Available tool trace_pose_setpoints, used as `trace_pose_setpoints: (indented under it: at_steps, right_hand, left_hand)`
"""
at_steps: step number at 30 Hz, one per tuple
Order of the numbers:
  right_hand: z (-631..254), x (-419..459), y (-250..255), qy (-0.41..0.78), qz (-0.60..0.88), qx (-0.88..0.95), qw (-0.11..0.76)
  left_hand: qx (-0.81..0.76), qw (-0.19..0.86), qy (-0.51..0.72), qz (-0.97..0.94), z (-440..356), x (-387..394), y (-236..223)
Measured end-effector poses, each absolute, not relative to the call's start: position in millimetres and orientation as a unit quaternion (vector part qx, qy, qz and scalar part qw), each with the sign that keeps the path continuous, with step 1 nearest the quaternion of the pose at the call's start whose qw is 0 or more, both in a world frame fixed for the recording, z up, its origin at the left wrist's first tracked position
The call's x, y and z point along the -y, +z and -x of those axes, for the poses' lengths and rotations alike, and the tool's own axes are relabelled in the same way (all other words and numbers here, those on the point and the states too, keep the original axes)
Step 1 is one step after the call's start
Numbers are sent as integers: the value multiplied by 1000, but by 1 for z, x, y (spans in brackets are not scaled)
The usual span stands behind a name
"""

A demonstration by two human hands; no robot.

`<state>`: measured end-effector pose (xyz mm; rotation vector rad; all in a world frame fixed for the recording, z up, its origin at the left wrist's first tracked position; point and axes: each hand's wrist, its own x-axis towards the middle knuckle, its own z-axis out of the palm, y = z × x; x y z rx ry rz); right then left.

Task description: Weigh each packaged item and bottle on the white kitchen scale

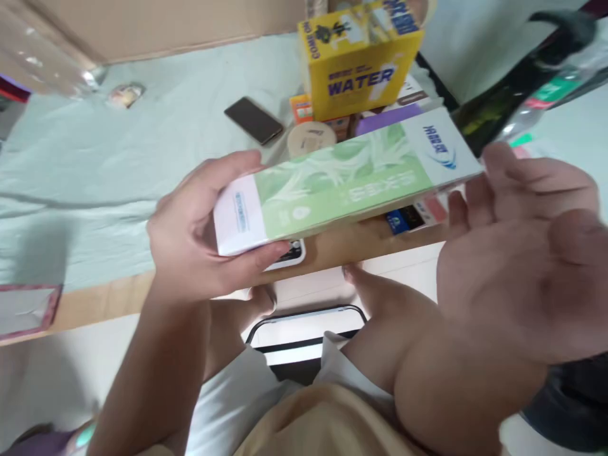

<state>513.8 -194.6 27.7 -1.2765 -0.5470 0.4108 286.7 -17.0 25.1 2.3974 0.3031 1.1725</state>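
Note:
My left hand (190, 228) is wrapped round the left end of a long green and white box (342, 180), thumb below and fingers above. The box is held tilted over the table's front edge, its right end higher. At that right end, my right hand (527, 253) is turned palm up with its fingers stretched out. Its fingertips are at the box's corner; whether they bear any weight I cannot tell. Behind the box are a round tan lid (311, 137) and a yellow box (363, 69) marked WATER.
A dark phone (254, 120) lies on the pale green tablecloth (190, 95). A small wrapped item (126, 95) is farther left. At the right are a dark green bottle (503, 88) and a clear plastic bottle (546, 95). A pink-edged item (54, 310) sits at the left front edge.

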Motion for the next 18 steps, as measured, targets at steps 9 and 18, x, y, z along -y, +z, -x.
trace_pose_setpoints:
  at_steps: [9, 18]
  right_hand:
    - [-442, 108, -63, 272, 529, 389, 703]
    - [-428, 113, -67, 270, 601, 352, 665]
  left_hand:
    - [-237, 303, 382, -840, -194, -23, -60]
    - [-243, 380, 355, -819, -190, -39, -81]
